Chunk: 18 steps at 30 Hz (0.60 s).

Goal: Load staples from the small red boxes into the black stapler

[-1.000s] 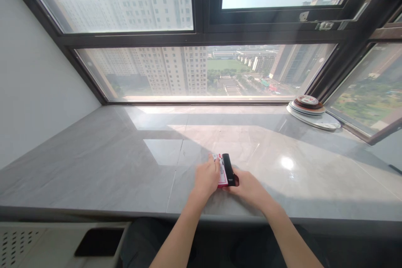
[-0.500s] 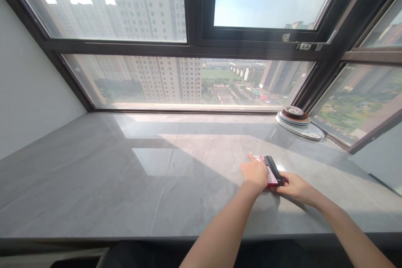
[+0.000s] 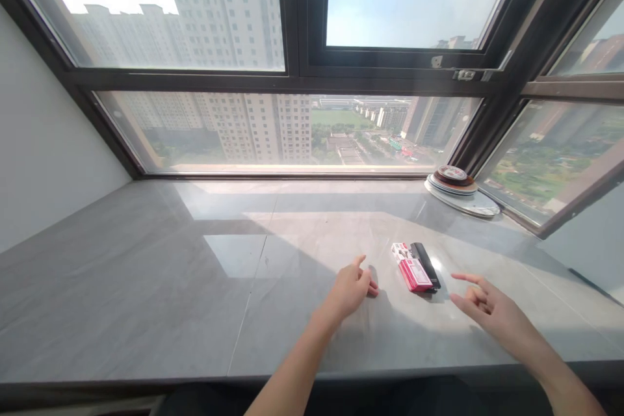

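Note:
A small red and white box (image 3: 412, 268) lies on the grey stone windowsill (image 3: 195, 273), with a slim black object (image 3: 426, 263) lying flush against its right side. My left hand (image 3: 348, 289) hovers just left of the box, fingers loosely curled with the forefinger out, holding nothing. To the right of the pair, my right hand (image 3: 485, 305) has its fingers spread and is empty. Neither hand touches the box or the black object.
A stack of round plates (image 3: 458, 187) sits in the far right corner of the sill by the dark window frame (image 3: 302, 78). A white wall (image 3: 43, 143) bounds the sill on the left. The sill's front edge runs just below my forearms.
Both hands have let go of the box and the black object and drawn back toward me, left hand to the left and right hand to the right. The two objects stay where they were.

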Motion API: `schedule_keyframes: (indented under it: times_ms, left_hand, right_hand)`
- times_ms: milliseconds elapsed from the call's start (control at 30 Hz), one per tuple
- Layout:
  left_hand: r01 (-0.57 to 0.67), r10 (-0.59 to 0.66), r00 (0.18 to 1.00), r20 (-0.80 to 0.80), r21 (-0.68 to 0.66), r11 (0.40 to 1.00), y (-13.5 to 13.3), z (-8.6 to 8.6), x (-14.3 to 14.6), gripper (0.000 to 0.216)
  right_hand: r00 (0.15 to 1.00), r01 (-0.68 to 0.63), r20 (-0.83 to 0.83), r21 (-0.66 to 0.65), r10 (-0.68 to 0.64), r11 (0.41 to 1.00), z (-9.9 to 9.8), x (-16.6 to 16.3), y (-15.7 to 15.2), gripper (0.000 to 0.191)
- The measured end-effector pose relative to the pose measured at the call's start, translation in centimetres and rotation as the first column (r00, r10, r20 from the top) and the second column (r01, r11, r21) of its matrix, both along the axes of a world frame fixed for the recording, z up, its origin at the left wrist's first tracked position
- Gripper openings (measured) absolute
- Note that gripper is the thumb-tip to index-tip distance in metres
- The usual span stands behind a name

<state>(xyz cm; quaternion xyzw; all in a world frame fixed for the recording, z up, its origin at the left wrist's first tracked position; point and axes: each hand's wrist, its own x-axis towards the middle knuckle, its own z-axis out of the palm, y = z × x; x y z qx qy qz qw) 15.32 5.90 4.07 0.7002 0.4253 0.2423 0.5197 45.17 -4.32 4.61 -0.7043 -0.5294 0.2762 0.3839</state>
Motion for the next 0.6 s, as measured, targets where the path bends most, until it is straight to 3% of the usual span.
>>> schedule_keyframes:
  times_ms: [33, 100, 200, 300, 433, 600]
  left_hand:
    - [-0.021, 0.021, 0.999, 0.027, 0.017, 1.000, -0.9, 0.1, -2.3, 0.054]
    - [-0.064, 0.055, 0.996, 0.064, 0.154, 0.986, -2.4, 0.4, -6.7, 0.045]
    - [-0.094, 0.156, 0.981, -0.112, 0.432, 0.897, -4.0, 0.7, -11.7, 0.037]
    - [-0.032, 0.293, 0.890, -0.350, 0.591, 0.806, -4.9, 0.0, -14.9, 0.042]
    - [0.059, 0.358, 0.774, -0.522, 0.622, 0.780, -5.7, -1.8, -16.8, 0.057]
    - [0.071, 0.379, 0.747, -0.546, 0.632, 0.772, -5.8, -2.5, -16.9, 0.057]
  right_hand:
    - [1.000, -0.015, -0.019, 0.036, 0.016, 0.999, 0.0, -1.7, -0.9, 0.048]
    - [0.994, -0.107, -0.020, 0.045, 0.108, 0.993, -0.2, -6.6, -1.9, 0.040]
    - [0.943, -0.302, 0.160, 0.042, 0.292, 0.952, -1.0, -15.0, -1.1, 0.042]
    - [0.807, -0.476, 0.420, 0.048, 0.415, 0.878, -2.2, -20.6, 1.1, 0.056]
    - [0.710, -0.395, 0.627, -0.024, 0.322, 0.918, -3.9, -22.5, 3.1, 0.066]
    - [0.654, -0.359, 0.702, -0.039, 0.281, 0.932, -4.6, -22.3, 3.1, 0.066]
